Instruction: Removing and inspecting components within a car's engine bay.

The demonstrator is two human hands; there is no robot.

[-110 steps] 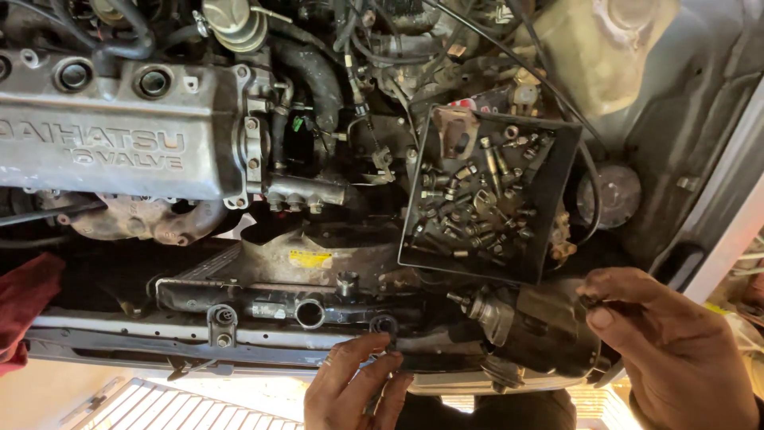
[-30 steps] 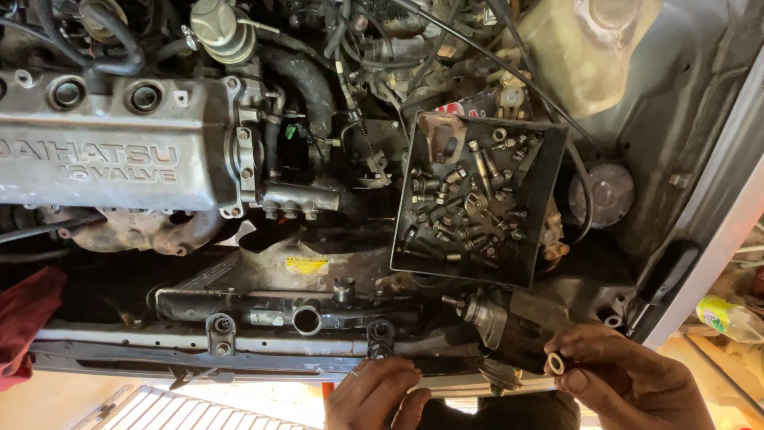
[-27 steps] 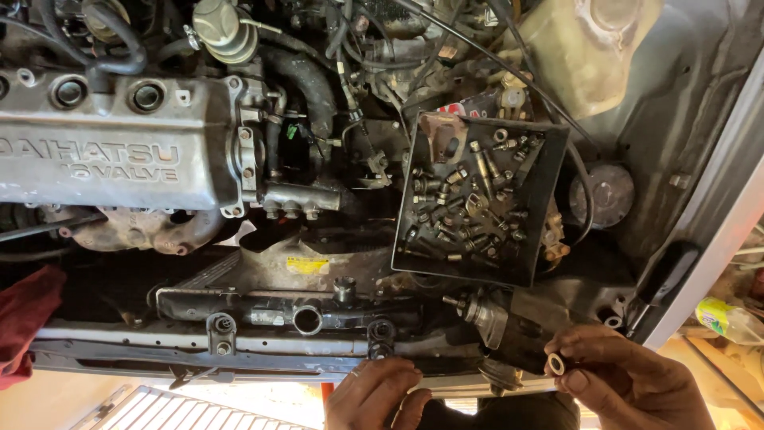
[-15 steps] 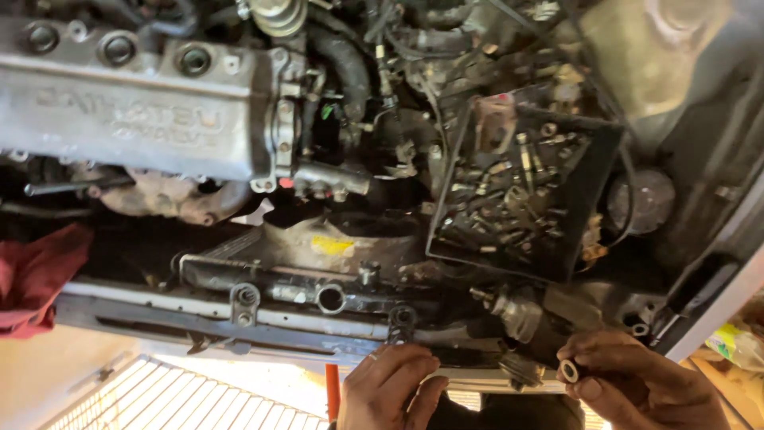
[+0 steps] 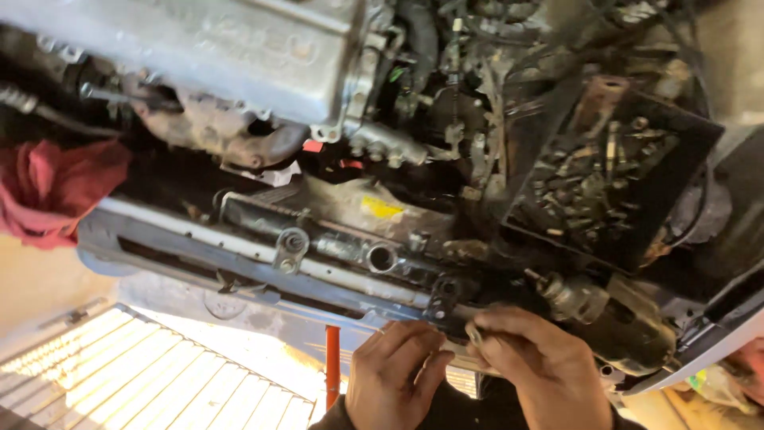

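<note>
Both hands are working at the near edge of the engine bay, close together, just below the front crossbar (image 5: 239, 255). Right hand (image 5: 533, 370) is pinching a small metal ring (image 5: 473, 333) between thumb and fingertips, fingers closed on it, holding it right under the black bracket (image 5: 444, 296) on the crossbar. Left hand (image 5: 394, 374) is sitting just beside it on the left, fingers curled and touching the right hand's fingertips; cannot tell whether it is gripping anything itself. Starter motor (image 5: 613, 318) is lying just right of the hands, on the bay edge. Black tray (image 5: 676, 175) full of loose bolts is sitting farther back on the right, tilted. Valve cover (image 5: 223, 48) is filling the far left, rusty exhaust manifold (image 5: 231, 135) under it. Red rag (image 5: 56, 187) is hanging at the left edge. Orange bar (image 5: 332, 374) is standing upright just left of the left hand.
</note>
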